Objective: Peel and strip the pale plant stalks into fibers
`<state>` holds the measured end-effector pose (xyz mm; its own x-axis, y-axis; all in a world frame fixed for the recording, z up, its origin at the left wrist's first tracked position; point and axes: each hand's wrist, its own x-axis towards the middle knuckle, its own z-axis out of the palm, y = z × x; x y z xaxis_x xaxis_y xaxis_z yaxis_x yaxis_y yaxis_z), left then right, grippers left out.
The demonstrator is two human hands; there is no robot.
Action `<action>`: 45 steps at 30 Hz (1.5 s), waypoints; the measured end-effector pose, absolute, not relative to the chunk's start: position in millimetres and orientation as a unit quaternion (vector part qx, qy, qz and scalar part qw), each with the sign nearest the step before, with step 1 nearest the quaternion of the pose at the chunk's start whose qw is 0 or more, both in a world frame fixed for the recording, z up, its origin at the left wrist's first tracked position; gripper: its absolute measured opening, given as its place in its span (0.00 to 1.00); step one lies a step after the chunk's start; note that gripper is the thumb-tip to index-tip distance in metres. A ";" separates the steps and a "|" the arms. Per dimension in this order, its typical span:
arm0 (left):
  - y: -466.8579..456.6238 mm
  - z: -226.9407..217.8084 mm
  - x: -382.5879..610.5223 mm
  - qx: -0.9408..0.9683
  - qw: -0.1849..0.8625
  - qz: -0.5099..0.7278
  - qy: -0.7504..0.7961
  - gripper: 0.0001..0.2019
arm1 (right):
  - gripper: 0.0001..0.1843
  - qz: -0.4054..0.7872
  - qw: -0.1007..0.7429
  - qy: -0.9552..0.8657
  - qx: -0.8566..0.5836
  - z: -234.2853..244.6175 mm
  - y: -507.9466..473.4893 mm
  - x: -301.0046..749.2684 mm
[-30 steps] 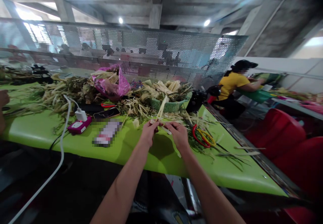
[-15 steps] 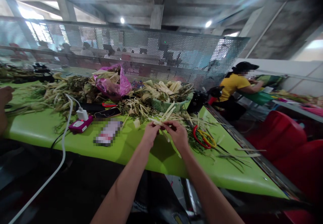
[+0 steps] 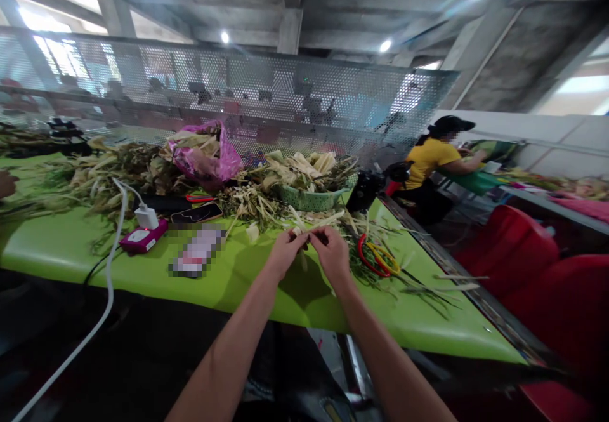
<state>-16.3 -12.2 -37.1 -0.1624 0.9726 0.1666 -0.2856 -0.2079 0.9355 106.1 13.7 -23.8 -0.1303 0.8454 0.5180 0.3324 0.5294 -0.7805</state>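
Both hands meet above the green tabletop, close to its front edge. My left hand [image 3: 284, 254] is closed in a pinch on pale strips of dried husk [image 3: 329, 220]. Fingertips of my right hand [image 3: 332, 256] press together on the same strips, touching the left thumb. One strip end sticks out to the upper right and another hangs below the fingers; the gripped part is hidden. Just right of my right hand lie scissors with red and yellow handle loops [image 3: 386, 261], among green plant scraps. Behind the hands stands a green basket [image 3: 309, 200] heaped with dried husks.
A pink plastic bag [image 3: 228, 158] and piled dried leaves fill the table's back. To the left lie a phone [image 3: 198, 250], a dark phone [image 3: 196, 214] and a purple power socket [image 3: 143, 237] with a white cable. A co-worker [image 3: 431, 162] sits far right, beyond red chairs [image 3: 509, 244].
The strips that stood up crossed above my fingers now lie lower, one pointing right. My hands have drawn closer together at the fingertips. The whole view has shifted slightly.
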 end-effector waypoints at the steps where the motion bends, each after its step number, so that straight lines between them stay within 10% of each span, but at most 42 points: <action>1: -11.6 -38.0 -16.6 0.422 0.480 0.653 0.406 0.12 | 0.11 0.268 0.512 -0.706 -0.409 -24.1 13.8 105.7; 23: -4.0 -48.9 -18.9 0.380 0.468 0.647 0.466 0.09 | 0.21 0.480 0.569 -0.600 -0.293 -12.4 14.7 114.6; 45: -4.5 -44.9 -18.5 0.454 0.458 0.645 0.410 0.06 | 0.12 0.254 0.472 -0.768 -0.350 -23.0 26.5 118.4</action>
<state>-18.5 -4.5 -44.9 -0.1672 0.9633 0.2098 -0.2190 -0.2438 0.9448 118.4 26.5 -23.0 -0.3091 0.7784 0.5463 0.2981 0.6248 -0.7216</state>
